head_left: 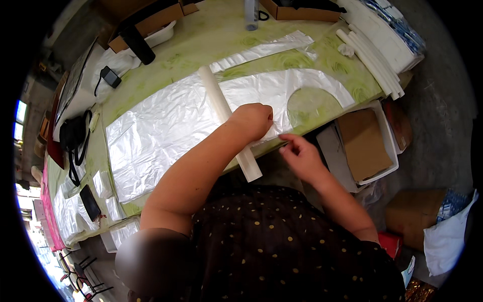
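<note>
A thin, shiny white plastic bag (156,121) lies flat and wrinkled across the table, with a rounded cut-out at its right end. Across its middle rests a pale cardboard-like tube (217,95), its near end jutting past the table edge. My left hand (251,121) is closed in a fist over the bag, just right of the tube; whatever is inside its fingers is hidden. Beside the bag's near edge, my right hand (303,157) has its index finger stretched out and apart from the thumb, with the other fingers curled. Nothing shows between them.
A narrow plastic strip (261,50) lies behind the bag. Several white rolls (372,63) are at the right. A black cylinder (137,45), a small dark device (110,77) and a phone (90,203) are at left. A white bin (394,151) stands below the right edge.
</note>
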The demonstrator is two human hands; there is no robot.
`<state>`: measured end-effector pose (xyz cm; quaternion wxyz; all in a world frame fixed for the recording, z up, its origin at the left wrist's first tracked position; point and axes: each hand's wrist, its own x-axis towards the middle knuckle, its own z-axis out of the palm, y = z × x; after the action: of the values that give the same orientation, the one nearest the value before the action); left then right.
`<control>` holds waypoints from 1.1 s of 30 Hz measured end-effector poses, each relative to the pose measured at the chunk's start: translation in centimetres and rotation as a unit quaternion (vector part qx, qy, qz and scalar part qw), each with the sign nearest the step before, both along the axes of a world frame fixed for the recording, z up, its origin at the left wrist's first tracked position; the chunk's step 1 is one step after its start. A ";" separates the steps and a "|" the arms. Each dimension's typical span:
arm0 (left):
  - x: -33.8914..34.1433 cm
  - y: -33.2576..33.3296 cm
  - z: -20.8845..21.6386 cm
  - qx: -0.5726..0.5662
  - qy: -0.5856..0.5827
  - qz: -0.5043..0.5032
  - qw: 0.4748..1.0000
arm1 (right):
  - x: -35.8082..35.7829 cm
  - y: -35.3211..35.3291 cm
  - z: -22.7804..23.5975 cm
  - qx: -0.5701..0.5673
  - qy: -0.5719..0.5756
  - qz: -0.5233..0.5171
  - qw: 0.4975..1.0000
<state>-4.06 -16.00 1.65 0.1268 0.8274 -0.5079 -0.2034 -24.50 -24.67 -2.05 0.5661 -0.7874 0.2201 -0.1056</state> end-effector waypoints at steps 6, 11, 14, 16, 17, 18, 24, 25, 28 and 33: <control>-0.9 0.5 -0.1 -0.061 -0.018 0.004 0.998 | 0.1 -2.0 0.5 0.035 -0.096 -0.031 0.994; 0.4 -0.2 0.5 0.003 0.026 0.018 1.000 | 0.4 -0.3 -0.1 0.068 -0.097 0.010 0.993; 0.6 0.2 1.2 0.006 0.040 0.055 0.998 | -0.1 0.3 0.2 -0.018 -0.081 0.031 0.996; 0.6 0.8 2.2 0.003 0.071 0.086 0.994 | -0.2 0.5 0.9 -0.065 -0.093 0.043 0.993; 0.6 1.0 2.6 0.000 0.087 0.101 0.991 | -0.1 0.3 1.0 -0.140 -0.133 0.049 0.980; 0.6 1.3 2.6 -0.011 0.091 0.103 0.990 | 0.2 0.1 1.1 -0.214 -0.172 0.055 0.960; 0.8 2.0 2.2 -0.058 0.083 0.111 0.989 | 4.2 -1.7 1.9 -0.383 -0.208 0.037 0.899; 0.6 2.1 2.1 -0.072 0.083 0.119 0.987 | 5.2 -2.3 1.6 -0.407 -0.190 0.025 0.893; 0.3 2.1 2.2 -0.108 0.070 0.133 0.983 | 7.7 -5.0 -1.0 -0.417 -0.095 0.043 0.903; 0.1 2.5 2.2 -0.134 0.069 0.124 0.981 | 13.0 -7.8 0.3 -0.428 0.026 -0.068 0.901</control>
<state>-3.99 -13.53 3.88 0.2957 0.8431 -0.4144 -0.1730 -11.48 -32.51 -1.79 0.1598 -0.9394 0.2211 -0.2077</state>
